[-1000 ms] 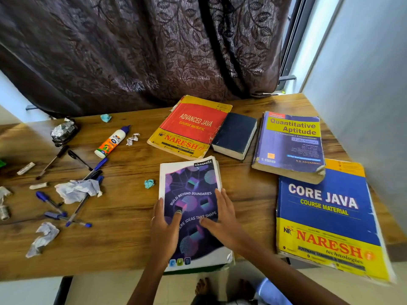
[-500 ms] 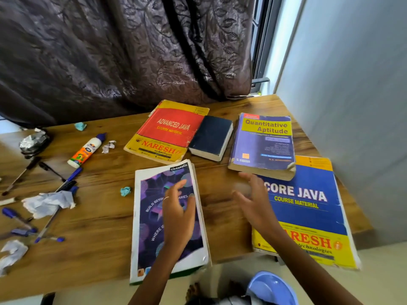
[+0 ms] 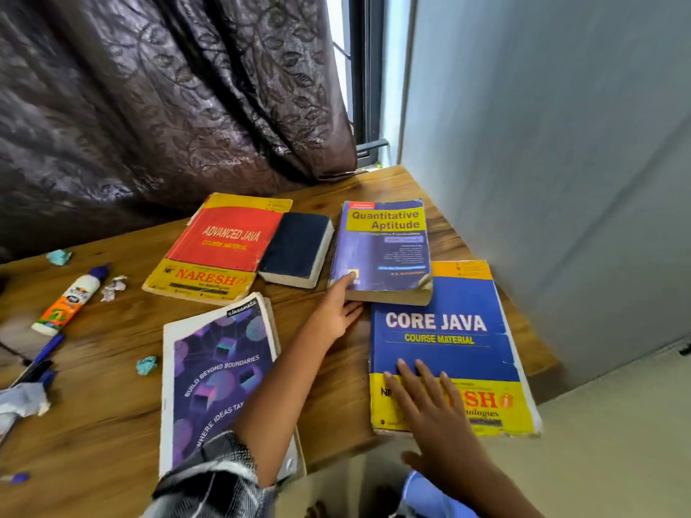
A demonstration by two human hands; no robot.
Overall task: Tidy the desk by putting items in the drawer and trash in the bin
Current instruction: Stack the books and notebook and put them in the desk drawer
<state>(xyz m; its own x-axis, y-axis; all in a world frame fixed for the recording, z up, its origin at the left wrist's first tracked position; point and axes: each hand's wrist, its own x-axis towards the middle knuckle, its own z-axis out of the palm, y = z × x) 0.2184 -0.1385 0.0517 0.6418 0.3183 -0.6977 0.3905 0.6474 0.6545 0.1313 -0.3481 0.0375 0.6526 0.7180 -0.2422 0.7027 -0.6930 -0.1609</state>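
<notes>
Left hand (image 3: pixel 336 312) grips Quantitative Aptitude book (image 3: pixel 385 244) corner | right hand (image 3: pixel 430 405) flat on Core Java book (image 3: pixel 448 330) | desk (image 3: pixel 93 424)

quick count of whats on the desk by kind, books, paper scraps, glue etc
Books: 5 (Advanced Java, dark blue book, Quantitative Aptitude, Core Java, Classmate notebook)
Glue bottles: 1
Crumpled paper scraps: 4 (teal, teal, white, white)
Pens: at least 2, cut off at the left edge
Total: at least 12
</notes>
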